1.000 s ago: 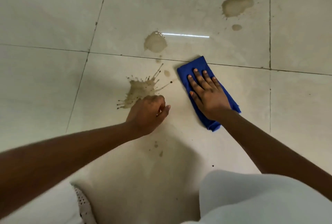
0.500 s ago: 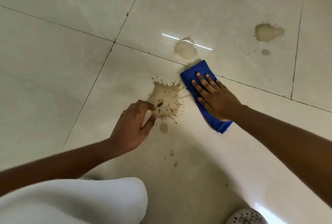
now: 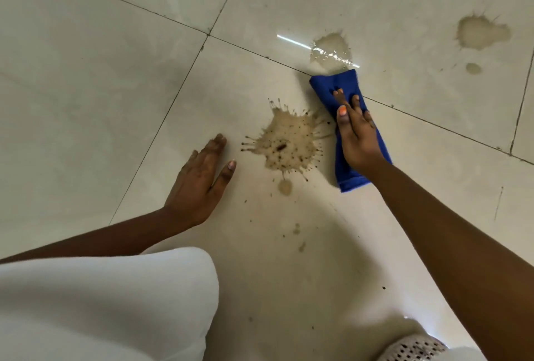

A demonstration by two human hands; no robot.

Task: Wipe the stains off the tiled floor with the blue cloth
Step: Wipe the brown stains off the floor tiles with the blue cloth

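Observation:
A folded blue cloth lies on the pale tiled floor, with my right hand pressed on top of it and its thumb curling over the cloth's left edge. Just left of the cloth is a large brown splatter stain with dark specks. My left hand rests flat on the floor left of that stain, fingers spread, holding nothing. A wet stain sits just beyond the cloth's far end. Another stain with a small drop lies at the far right.
Small brown spots dot the tile nearer to me. My white-clothed knee fills the lower left. A white perforated shoe shows at the bottom right. Dark grout lines cross the floor.
My left hand has opened from a loose fist and now lies flat on the floor further left of the splatter. My right hand has turned on the cloth, which now lies more lengthwise.

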